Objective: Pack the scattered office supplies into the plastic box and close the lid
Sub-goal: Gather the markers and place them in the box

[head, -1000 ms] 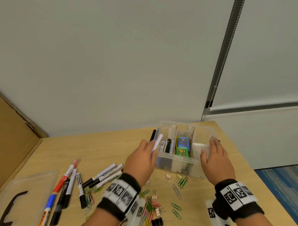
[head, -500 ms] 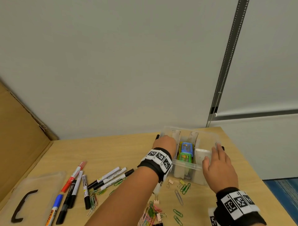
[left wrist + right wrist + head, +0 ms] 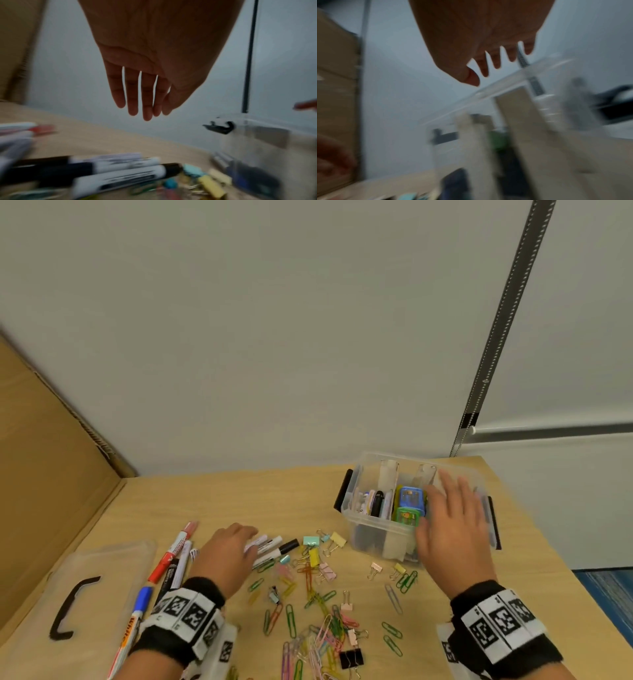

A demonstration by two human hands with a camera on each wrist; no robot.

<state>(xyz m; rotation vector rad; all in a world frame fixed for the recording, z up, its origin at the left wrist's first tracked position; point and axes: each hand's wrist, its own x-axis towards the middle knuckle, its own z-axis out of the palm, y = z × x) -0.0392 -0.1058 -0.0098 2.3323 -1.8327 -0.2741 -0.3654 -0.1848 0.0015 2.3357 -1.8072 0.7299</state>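
Note:
The clear plastic box (image 3: 368, 530) stands open at the table's back right, holding pens (image 3: 376, 503) and small blue and green cases (image 3: 409, 501). My right hand (image 3: 448, 498) hovers over the box's right half with its fingers spread and holds nothing; the blurred right wrist view shows this hand (image 3: 496, 63) above the rim. My left hand (image 3: 248, 539) is low over a group of black-and-white markers (image 3: 277, 546). In the left wrist view, the left hand (image 3: 142, 111) has straight, empty fingers just above those markers (image 3: 120, 174).
The clear lid (image 3: 113, 563) with a black handle lies at the front left, by a cardboard sheet (image 3: 41, 474). Red, black and blue markers (image 3: 171, 556) lie beside it. Coloured paper clips (image 3: 322, 621) and binder clips (image 3: 311, 541) are strewn across the middle of the table.
My left hand left a white pen in the box and swung back left, down to the markers. My right hand lifted off the box's side and now hovers over it.

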